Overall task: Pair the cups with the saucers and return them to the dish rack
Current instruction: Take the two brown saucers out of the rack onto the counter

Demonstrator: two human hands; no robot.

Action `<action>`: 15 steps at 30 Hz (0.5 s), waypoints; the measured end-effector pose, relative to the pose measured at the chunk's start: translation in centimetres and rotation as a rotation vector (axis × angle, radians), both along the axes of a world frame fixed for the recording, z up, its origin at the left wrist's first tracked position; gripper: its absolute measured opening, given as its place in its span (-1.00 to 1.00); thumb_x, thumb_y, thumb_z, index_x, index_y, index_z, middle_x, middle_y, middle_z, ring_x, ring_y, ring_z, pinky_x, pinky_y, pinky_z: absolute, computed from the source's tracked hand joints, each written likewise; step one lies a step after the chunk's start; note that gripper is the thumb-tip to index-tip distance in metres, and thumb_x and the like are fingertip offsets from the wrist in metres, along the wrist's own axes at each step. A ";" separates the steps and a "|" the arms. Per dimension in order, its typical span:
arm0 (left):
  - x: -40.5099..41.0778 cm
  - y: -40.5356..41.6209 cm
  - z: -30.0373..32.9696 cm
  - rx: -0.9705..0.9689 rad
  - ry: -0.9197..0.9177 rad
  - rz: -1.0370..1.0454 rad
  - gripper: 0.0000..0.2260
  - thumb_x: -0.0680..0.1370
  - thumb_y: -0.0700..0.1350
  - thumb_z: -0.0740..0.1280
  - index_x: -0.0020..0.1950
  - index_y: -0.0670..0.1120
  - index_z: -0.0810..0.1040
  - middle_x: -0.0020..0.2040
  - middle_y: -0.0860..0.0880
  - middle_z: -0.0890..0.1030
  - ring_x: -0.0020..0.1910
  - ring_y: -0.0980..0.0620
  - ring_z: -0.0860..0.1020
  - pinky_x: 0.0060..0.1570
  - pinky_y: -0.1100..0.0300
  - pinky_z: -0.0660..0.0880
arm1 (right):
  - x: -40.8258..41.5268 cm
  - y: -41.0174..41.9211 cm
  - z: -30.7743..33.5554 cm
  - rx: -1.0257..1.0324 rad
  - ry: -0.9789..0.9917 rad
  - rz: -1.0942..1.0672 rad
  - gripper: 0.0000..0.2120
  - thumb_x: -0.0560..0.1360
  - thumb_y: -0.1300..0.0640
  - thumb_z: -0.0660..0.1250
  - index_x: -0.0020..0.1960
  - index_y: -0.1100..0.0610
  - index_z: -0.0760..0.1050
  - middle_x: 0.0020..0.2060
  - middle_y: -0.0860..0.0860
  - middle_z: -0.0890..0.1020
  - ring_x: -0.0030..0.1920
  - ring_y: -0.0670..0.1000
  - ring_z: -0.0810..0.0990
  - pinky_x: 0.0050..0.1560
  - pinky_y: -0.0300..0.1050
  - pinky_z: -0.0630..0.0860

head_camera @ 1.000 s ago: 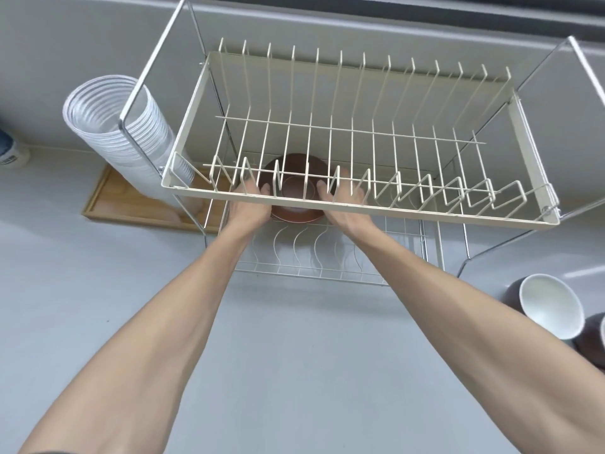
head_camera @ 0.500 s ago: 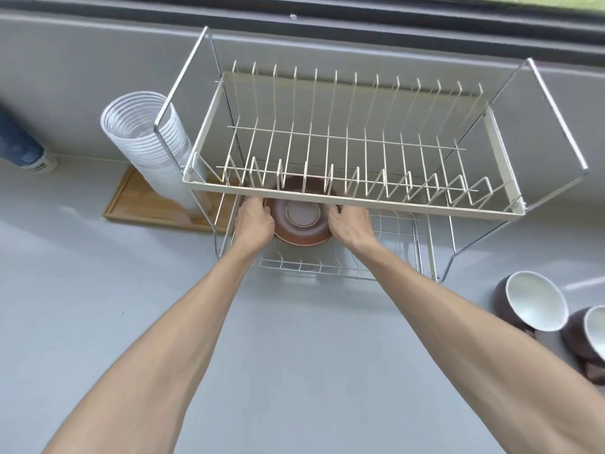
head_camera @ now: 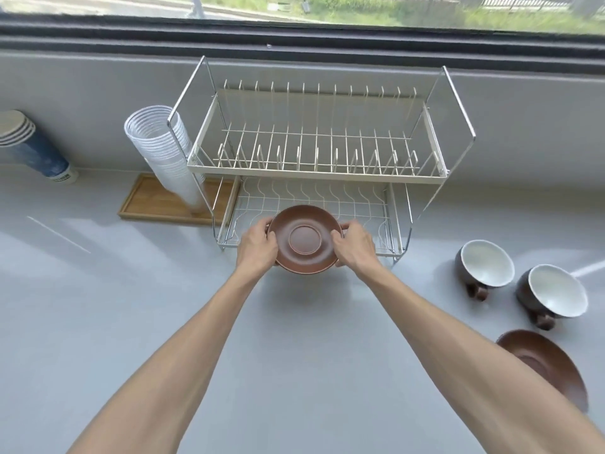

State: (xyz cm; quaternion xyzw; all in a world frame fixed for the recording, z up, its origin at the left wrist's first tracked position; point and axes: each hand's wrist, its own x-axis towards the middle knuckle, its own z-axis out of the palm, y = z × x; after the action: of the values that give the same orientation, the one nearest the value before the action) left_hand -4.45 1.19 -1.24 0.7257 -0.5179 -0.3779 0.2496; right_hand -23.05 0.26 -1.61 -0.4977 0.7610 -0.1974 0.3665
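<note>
two hands point(head_camera: 257, 247) point(head_camera: 355, 245) on unmarked brown saucer point(head_camera: 304, 239)

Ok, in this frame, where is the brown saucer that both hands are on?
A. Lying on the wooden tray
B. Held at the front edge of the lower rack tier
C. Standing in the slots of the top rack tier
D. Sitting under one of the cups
B: the left hand and right hand grip the saucer by its rim at the front of the rack's lower tier; the top tier holds nothing.

Bare counter point(head_camera: 98, 322) lies open left; two cups point(head_camera: 484, 263) and a saucer point(head_camera: 550, 362) crowd the right.
</note>
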 end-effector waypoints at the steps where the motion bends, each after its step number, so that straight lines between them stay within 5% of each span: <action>1: -0.4 0.9 0.3 -0.003 -0.005 -0.005 -0.63 0.58 -0.16 0.15 0.35 0.00 0.52 0.16 -0.06 0.64 -0.09 -0.26 0.70 -0.05 -0.12 0.68 | -0.4 0.9 0.0 0.003 -0.005 -0.007 -0.73 0.55 0.05 0.19 0.18 0.13 0.49 -0.09 0.14 0.70 -0.24 0.21 0.72 0.08 0.09 0.60; 5: -1.6 3.8 0.0 -0.005 0.016 -0.022 -0.60 0.53 -0.08 0.17 0.35 -0.01 0.51 0.15 -0.07 0.65 -0.11 -0.25 0.71 0.04 -0.19 0.64 | -1.9 4.1 -0.5 0.004 0.009 -0.024 -0.71 0.53 0.03 0.18 0.19 0.10 0.47 -0.03 0.16 0.70 -0.10 0.26 0.71 0.12 0.08 0.58; 10: -4.7 7.7 0.2 0.023 -0.001 -0.103 -0.64 0.57 -0.11 0.20 0.36 -0.03 0.52 0.12 -0.08 0.67 -0.22 -0.19 0.72 0.04 -0.12 0.65 | -4.8 10.2 -1.1 -0.003 -0.045 -0.098 -0.84 0.54 0.09 0.18 0.08 0.09 0.43 -0.17 0.14 0.70 -0.26 0.21 0.73 0.08 0.15 0.61; 15: -8.5 10.8 -0.3 0.069 0.027 -0.183 -0.67 0.58 -0.11 0.21 0.33 -0.04 0.52 0.08 -0.04 0.64 -0.21 -0.20 0.73 0.08 -0.09 0.64 | -8.4 14.5 -1.7 0.031 -0.035 -0.177 -0.76 0.54 0.03 0.18 0.14 0.10 0.46 -0.04 0.14 0.69 -0.24 0.20 0.72 0.03 0.02 0.63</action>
State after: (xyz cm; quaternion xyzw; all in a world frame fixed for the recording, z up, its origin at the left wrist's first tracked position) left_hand -12.94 12.03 -1.54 0.6782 -0.5653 -0.4267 0.1958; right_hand -31.40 14.74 -3.29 -0.4191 0.7985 -0.2259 0.3684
